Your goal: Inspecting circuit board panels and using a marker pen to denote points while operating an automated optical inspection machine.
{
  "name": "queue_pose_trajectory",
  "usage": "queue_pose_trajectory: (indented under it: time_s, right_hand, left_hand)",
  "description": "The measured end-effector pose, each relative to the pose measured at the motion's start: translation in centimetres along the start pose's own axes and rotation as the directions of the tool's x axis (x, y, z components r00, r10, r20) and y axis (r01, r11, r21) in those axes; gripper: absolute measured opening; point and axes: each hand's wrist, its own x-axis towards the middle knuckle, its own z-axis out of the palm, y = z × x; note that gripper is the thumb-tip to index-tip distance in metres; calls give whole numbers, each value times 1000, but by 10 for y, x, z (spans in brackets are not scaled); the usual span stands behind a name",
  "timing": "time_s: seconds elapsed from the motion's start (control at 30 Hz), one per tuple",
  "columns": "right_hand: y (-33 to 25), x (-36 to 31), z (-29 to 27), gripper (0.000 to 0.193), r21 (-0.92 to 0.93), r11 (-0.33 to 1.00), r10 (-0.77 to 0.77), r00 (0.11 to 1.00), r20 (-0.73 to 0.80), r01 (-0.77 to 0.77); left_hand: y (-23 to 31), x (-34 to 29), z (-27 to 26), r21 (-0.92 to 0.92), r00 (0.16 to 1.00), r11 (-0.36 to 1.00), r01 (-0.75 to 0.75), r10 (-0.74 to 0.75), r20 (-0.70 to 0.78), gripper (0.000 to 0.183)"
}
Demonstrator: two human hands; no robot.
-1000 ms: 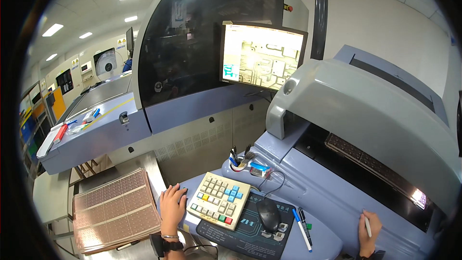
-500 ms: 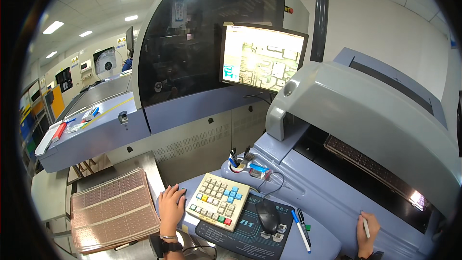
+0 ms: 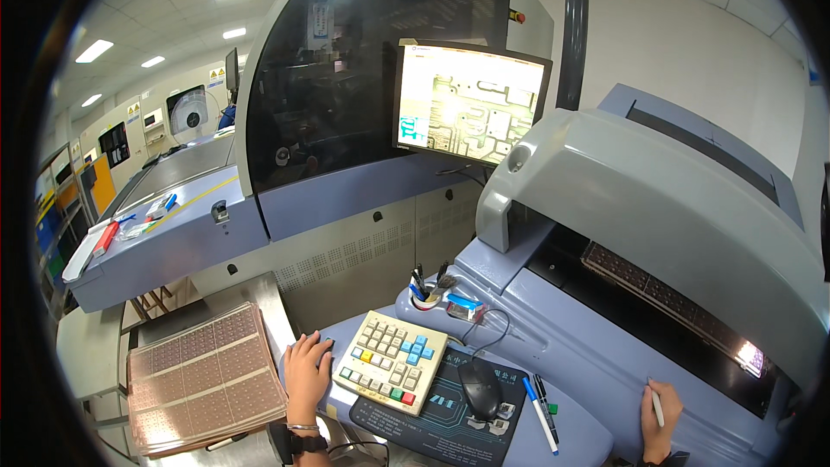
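My left hand lies at the edge of the blue console, fingers stretched out, just left of a cream keypad with coloured keys. A small dark thing shows by its fingertips; I cannot make out what it is. My right hand is closed around a slim white pen over the blue front of the machine at the lower right. Under the machine's grey hood, a brown patterned circuit panel lies in a dark slot, with a bright light at its right end.
Beside the keypad are a black mouse on a dark mat, loose pens and a pen cup. A stack of copper-coloured panels lies on the metal table at left. A lit monitor shows a magnified circuit pattern.
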Motion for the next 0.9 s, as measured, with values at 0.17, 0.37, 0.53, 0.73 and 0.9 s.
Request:
queue_pose_trajectory:
  time_s: [0.17,0.37,0.53,0.73,0.9]
  right_hand:
    - [0,1,0,8,-27,1000,-10,1000,5,11]
    - [1,0,1,8,-25,1000,-1,1000,-1,1]
    - [-4,2,0,8,-36,999,-21,1000,0,21]
    - [1,-1,2,8,-16,1000,-3,1000,-5,2]
    - [2,-2,1,9,-24,1000,0,1000,3,0]
  left_hand:
    - [1,0,0,4,1000,1000,4,-4,8,26]
    - [1,0,-1,18,1000,1000,3,-3,18,25]
    - [3,1,-2,21,999,1000,15,-16,28,25]
    - [3,0,-4,8,1000,1000,11,-11,23,27]
    - [3,0,-2,4,1000,1000,10,-10,21,27]
